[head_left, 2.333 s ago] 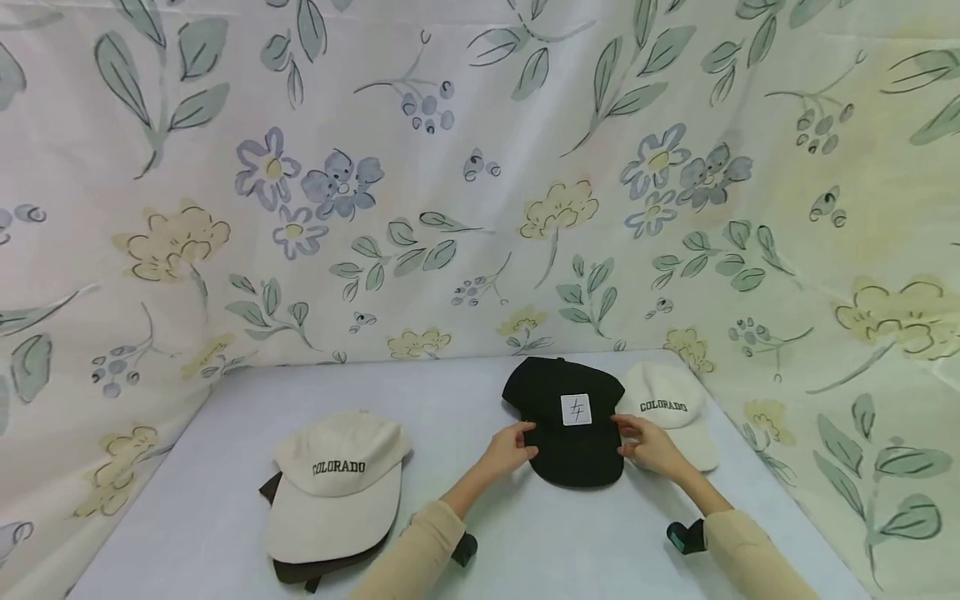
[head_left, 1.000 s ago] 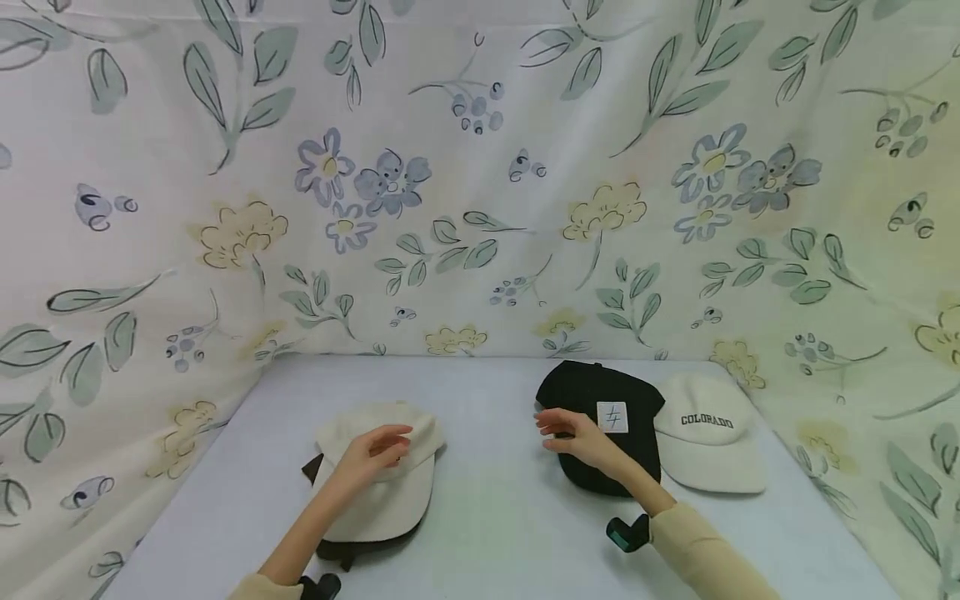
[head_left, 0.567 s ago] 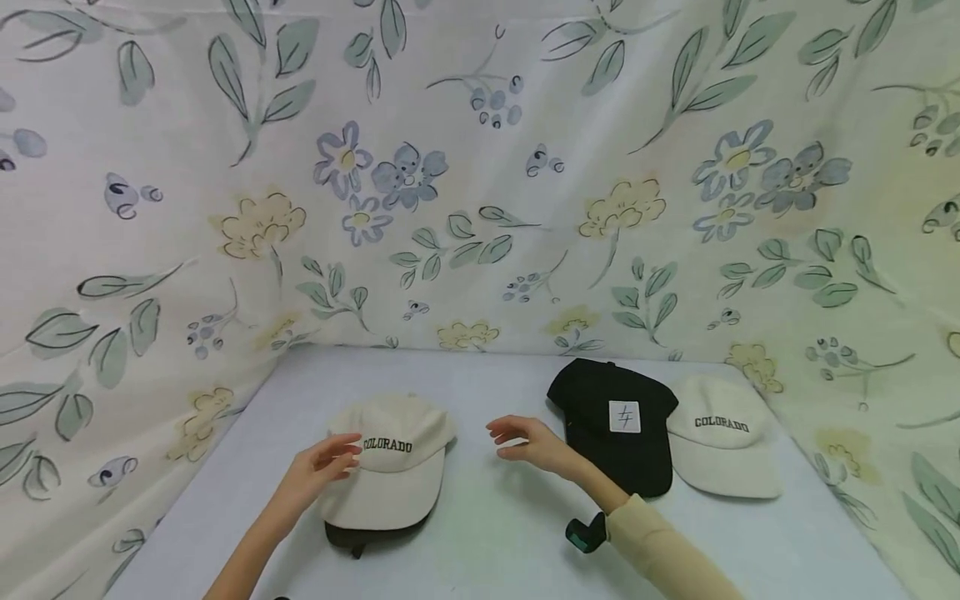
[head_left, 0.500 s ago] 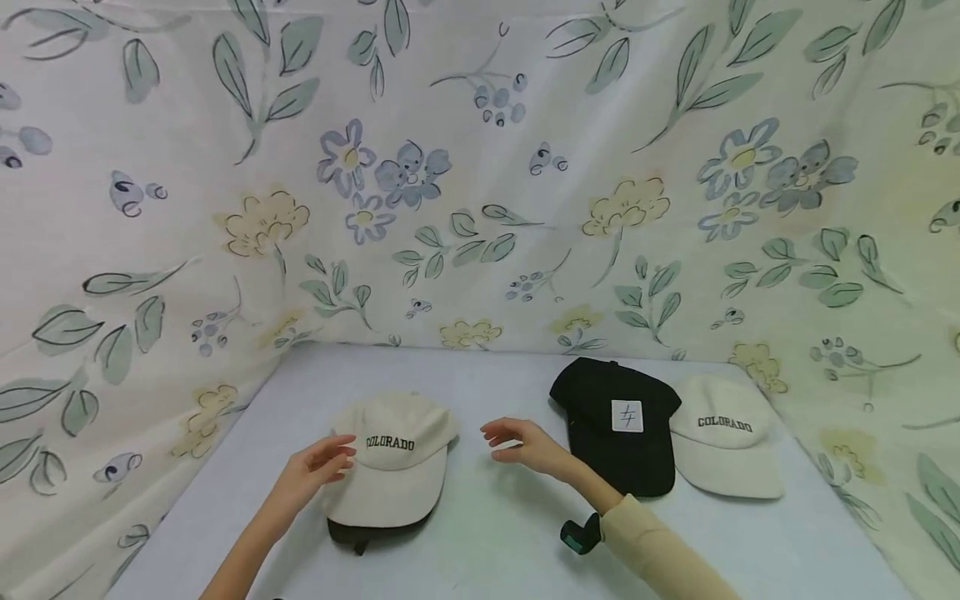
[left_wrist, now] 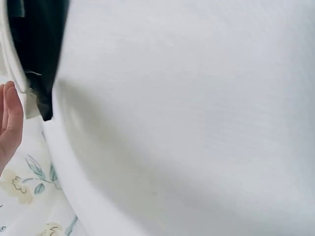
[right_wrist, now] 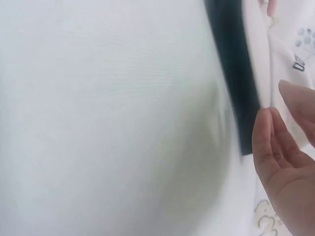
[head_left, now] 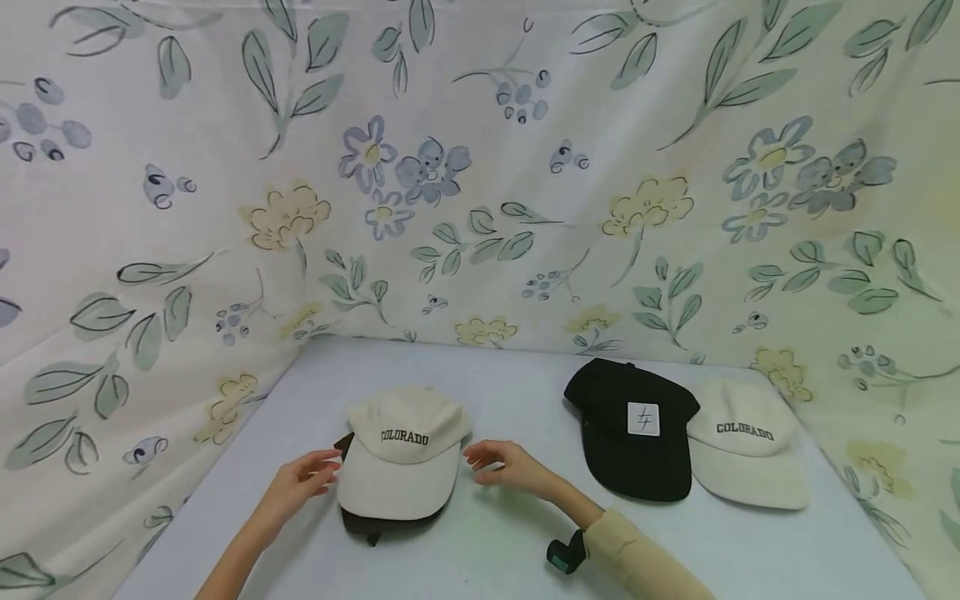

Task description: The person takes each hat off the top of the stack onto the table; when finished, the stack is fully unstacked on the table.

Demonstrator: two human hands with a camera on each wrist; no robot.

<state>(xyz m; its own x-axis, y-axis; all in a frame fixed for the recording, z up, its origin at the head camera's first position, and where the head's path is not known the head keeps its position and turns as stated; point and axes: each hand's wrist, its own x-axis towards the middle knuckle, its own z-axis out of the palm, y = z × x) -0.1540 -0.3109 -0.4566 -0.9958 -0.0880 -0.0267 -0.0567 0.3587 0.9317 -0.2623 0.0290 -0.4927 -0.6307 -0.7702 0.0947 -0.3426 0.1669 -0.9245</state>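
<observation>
Open right hand [right_wrist: 288,162] beside dark cap edge [right_wrist: 234,73]

The cream cloth cap [head_left: 401,458] lettered COLORADO looks matt and soft; the pale worktop [head_left: 510,533] is smooth, covered in matt cloth.

Bright, even light falls from above; my hands cast only faint shadows on the table [head_left: 510,533]. The head view is sharp, bowing slightly at its edges. Both my wrist views are blurred and washed out.
</observation>
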